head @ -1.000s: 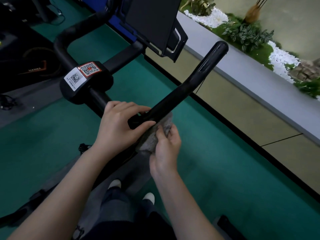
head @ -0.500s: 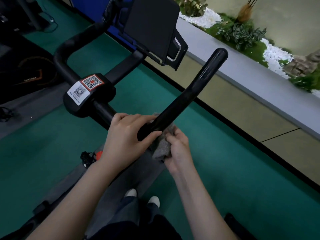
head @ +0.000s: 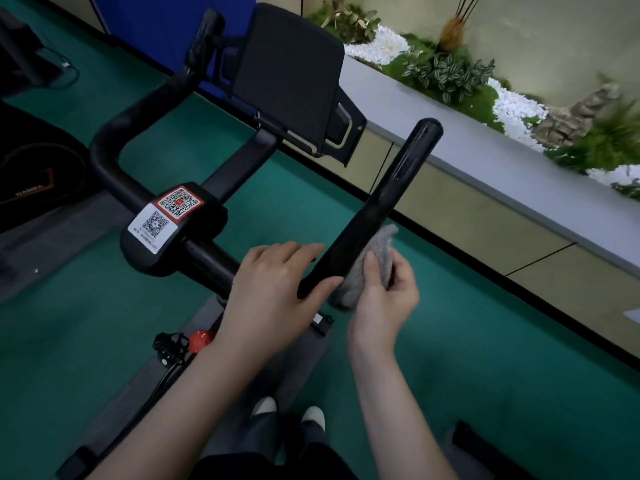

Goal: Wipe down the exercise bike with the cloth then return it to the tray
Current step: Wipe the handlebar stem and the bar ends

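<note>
Cloth (head: 379, 251) is a fuzzy grey one, bunched up and pressed against the right side of the right handlebar arm (head: 388, 202) of the exercise bike (head: 166, 252), down near the arm's lower end. Right hand (head: 384, 296) has it pinched, thumb on top and fingers curled behind, so that grip is clamped on the cloth. Left hand (head: 273, 289) sits where the arm meets the crossbar, fingers laid over the top and thumb hooked round the near end, so that grip is closed on the handlebar arm. The 2 hands are just beside each other with the bar between them.

Further up the bike, 2 QR code stickers (head: 166, 216) sit on the centre block, and a dark screen (head: 291, 71) is mounted past that. Bike stands on a grey mat (head: 301, 362) over green floor (head: 467, 341). Red knob (head: 201, 341) shows low down, just beside the left wrist. Off to the right runs a grey ledge (head: 519, 181) with plants (head: 446, 74) behind it.
</note>
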A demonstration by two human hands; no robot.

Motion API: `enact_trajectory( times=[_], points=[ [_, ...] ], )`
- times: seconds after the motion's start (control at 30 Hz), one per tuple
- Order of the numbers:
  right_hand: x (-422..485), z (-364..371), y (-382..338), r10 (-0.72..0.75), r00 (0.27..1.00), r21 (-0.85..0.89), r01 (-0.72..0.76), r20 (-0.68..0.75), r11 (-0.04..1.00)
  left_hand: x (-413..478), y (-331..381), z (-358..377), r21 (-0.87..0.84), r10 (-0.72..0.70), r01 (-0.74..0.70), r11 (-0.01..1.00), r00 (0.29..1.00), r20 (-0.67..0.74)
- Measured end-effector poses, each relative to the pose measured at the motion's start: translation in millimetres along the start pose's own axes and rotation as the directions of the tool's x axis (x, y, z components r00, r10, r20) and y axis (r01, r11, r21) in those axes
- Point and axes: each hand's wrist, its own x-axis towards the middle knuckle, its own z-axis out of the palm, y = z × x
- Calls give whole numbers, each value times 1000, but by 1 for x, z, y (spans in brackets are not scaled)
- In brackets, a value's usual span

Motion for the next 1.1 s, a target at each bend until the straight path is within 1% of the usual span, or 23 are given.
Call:
enact_trajectory(
  times=[0.03,0.07,0.13,0.17,0.23,0.33,0.43,0.5,0.6,0.67,0.8,0.83,0.9,0.93,1.0,1.1],
  points=[
    [-5,-2,1,-114,993,-85,113,-11,990,5,0,0,-19,0,0,1000,1000,12],
    [-9,-3,1,-224,975,-156,222,7,962,8,0,0,-41,1,0,999,1000,25],
    [-10,-4,1,-406,911,-254,410,73,876,13,-2,1,-87,-5,9,996,998,56],
    [-8,-4,0,-465,879,-295,474,103,830,14,-3,1,-110,-12,20,994,997,77],
    [2,0,-6,-539,827,-366,558,163,745,14,-5,2,-129,-10,24,991,995,101],
    [27,8,-20,-595,767,-444,631,239,636,12,-7,4,-128,3,8,992,996,85],
    [48,14,-34,-615,722,-487,681,318,547,14,-8,6,-126,-2,11,992,998,70],
    [48,11,-37,-617,664,-478,742,422,471,13,-8,5,-135,-12,20,991,998,62],
    [41,4,-37,-573,552,-416,833,606,364,14,-8,5,-133,-10,16,991,999,46],
    [46,5,-42,-548,512,-401,859,661,319,14,-8,5,-142,-14,21,990,998,54],
    [63,16,-50,-602,505,-478,850,619,222,13,-10,5,-164,-4,14,986,998,66],
    [63,19,-50,-614,516,-501,838,598,216,13,-11,5,-172,-4,14,985,998,60],
    [58,22,-50,-617,541,-522,820,571,235,12,-11,6,-178,-1,11,984,999,54],
    [54,22,-51,-597,545,-512,823,589,247,12,-11,6,-174,2,7,985,999,53],
    [47,22,-55,-496,517,-455,855,698,251,13,-11,7,-165,3,3,986,999,36],
    [48,25,-77,-226,433,-379,892,873,245,13,-9,6,-161,-9,13,987,1000,23]
  ],
)
